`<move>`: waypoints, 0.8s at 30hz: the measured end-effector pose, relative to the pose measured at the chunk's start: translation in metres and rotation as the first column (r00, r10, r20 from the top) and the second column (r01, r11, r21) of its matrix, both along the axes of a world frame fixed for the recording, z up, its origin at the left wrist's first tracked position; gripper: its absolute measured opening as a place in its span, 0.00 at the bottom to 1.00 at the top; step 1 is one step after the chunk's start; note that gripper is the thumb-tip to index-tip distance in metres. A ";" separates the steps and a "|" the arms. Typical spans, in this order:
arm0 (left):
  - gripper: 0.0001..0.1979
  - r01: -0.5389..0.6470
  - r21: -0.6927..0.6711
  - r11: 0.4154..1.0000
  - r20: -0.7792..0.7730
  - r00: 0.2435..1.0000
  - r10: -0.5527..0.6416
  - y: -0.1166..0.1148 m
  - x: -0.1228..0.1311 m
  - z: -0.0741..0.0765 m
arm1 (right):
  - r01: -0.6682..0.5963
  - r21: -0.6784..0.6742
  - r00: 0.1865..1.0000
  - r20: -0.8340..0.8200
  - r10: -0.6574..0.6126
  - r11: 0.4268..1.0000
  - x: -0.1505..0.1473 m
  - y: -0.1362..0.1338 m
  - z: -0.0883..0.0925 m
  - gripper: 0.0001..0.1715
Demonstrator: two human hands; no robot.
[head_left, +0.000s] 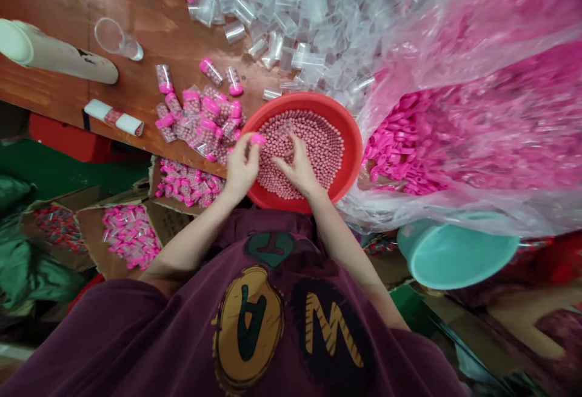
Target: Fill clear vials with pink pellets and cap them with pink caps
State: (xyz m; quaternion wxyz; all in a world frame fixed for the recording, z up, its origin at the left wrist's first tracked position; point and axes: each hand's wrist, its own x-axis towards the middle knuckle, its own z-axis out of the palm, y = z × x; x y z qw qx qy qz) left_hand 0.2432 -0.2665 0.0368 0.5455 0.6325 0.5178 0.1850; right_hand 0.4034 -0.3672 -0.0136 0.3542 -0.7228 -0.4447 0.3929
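Note:
A red bowl [350, 136] of small pink beads [313, 142] sits in front of me. Over its left rim is my left hand [243, 170], its thumb and fingers closed on a bright pink cap [257, 139]. My right hand [300, 173] is above the beads, fingers curved around a clear plastic tube [285, 129] that is hard to see against them; whether beads are inside I cannot tell. Left of the bowl lies a pile of bead-filled tubes with pink caps [209, 109].
Many clear tubes [291, 9] are heaped at the back. A plastic bag of pink caps [491, 124] spreads to the right, above a teal bucket [464, 257]. Boxes of filled tubes [131, 233] stand lower left. A whitish cylinder [63, 54] and a white roll [113, 117] lie on the table.

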 end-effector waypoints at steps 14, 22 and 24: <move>0.22 0.483 0.220 0.848 -0.279 0.864 -0.419 0.009 0.037 -0.009 | 0.315 -0.084 0.925 -0.195 -0.325 0.946 0.014 0.005 -0.039 0.28; 0.19 0.711 0.046 0.702 -0.406 0.655 -0.637 -0.034 0.074 -0.019 | 0.476 -0.153 0.848 -0.181 -0.498 0.866 0.000 -0.041 -0.022 0.26; 0.18 0.753 0.043 0.657 -0.427 0.608 -0.669 -0.033 0.077 -0.019 | 0.478 -0.197 0.841 -0.181 -0.510 0.856 0.000 -0.046 -0.017 0.29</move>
